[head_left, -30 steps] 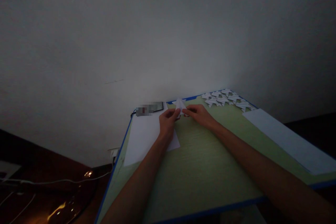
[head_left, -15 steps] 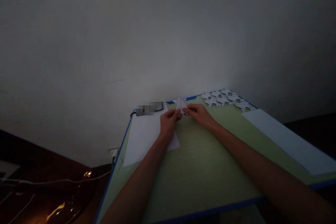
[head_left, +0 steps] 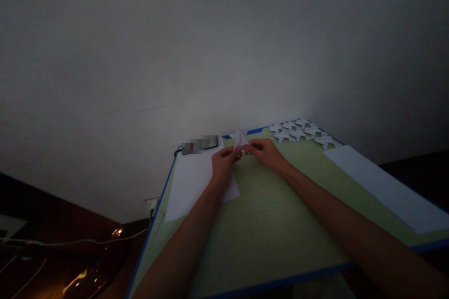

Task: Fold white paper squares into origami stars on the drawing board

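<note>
Between my two hands, near the far edge of the table, is a small piece of folded white paper [head_left: 240, 138] with a pointed top. My left hand [head_left: 223, 160] pinches its lower left side between thumb and fingers. On the lower right side, my right hand [head_left: 263, 150] grips it the same way. Part of the paper's lower edge is hidden by my fingertips. A white paper sheet [head_left: 189, 187] lies flat under and left of my left hand.
Several folded paper shapes [head_left: 298, 134] lie at the back right of the green table [head_left: 266, 229]. A stack of white paper [head_left: 382, 187] runs along the right edge. A partly blurred phone-like device [head_left: 212, 142] with a cable sits at the back left. A wall [head_left: 224, 56] rises behind.
My left hand has shifted slightly left. The folded paper has spread a little wider between my fingers. My right hand has hardly moved.
</note>
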A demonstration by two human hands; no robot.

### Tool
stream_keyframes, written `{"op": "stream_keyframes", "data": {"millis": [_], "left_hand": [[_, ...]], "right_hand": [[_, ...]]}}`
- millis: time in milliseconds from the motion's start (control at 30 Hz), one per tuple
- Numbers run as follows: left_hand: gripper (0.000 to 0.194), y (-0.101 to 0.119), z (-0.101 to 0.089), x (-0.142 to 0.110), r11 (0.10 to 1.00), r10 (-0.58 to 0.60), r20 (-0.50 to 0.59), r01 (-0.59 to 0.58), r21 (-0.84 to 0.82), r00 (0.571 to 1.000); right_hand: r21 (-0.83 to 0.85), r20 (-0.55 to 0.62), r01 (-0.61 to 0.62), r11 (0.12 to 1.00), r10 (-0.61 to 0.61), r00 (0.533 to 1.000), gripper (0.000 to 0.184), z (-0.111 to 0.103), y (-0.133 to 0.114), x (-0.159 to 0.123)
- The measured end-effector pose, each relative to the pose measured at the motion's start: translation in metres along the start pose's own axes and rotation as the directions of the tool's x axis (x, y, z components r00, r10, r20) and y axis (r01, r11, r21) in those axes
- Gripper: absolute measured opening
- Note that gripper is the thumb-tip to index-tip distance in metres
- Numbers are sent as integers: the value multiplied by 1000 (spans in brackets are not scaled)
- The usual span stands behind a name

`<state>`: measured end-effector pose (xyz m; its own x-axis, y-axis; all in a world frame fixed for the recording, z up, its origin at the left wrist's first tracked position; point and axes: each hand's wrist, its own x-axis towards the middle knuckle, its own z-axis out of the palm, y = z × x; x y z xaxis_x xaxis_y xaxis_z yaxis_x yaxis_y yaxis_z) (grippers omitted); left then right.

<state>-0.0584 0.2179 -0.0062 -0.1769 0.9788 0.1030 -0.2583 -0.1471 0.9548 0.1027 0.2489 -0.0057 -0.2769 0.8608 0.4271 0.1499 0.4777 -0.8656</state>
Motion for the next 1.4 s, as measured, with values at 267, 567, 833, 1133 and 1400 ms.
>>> {"op": "stream_keyframes", "data": {"millis": [267, 567, 833, 1133, 1400], "left_hand": [[29, 7, 0, -2, 997, -54, 11, 54, -62, 999], [33, 3, 0, 0, 1000, -19, 5, 19, -11, 1000], [36, 1, 1, 0, 976, 150, 18, -151, 159, 989], [27, -1, -1, 3, 982, 130, -74, -118, 148, 989], [23, 3, 1, -4, 885, 317, -42, -279, 374, 948]], "right_hand": [[12, 11, 12, 1000, -13, 1000, 40, 0, -1, 0], [-15, 6, 4, 1000, -4, 1000, 42, 1, 0, 1], [-11, -11, -6, 1000, 6, 1000, 37, 0, 4, 1], [-83, -26, 17, 996, -20, 999, 27, 4, 3, 0], [-80, -233, -11, 997, -8, 972, 26, 9, 4, 0]]}}
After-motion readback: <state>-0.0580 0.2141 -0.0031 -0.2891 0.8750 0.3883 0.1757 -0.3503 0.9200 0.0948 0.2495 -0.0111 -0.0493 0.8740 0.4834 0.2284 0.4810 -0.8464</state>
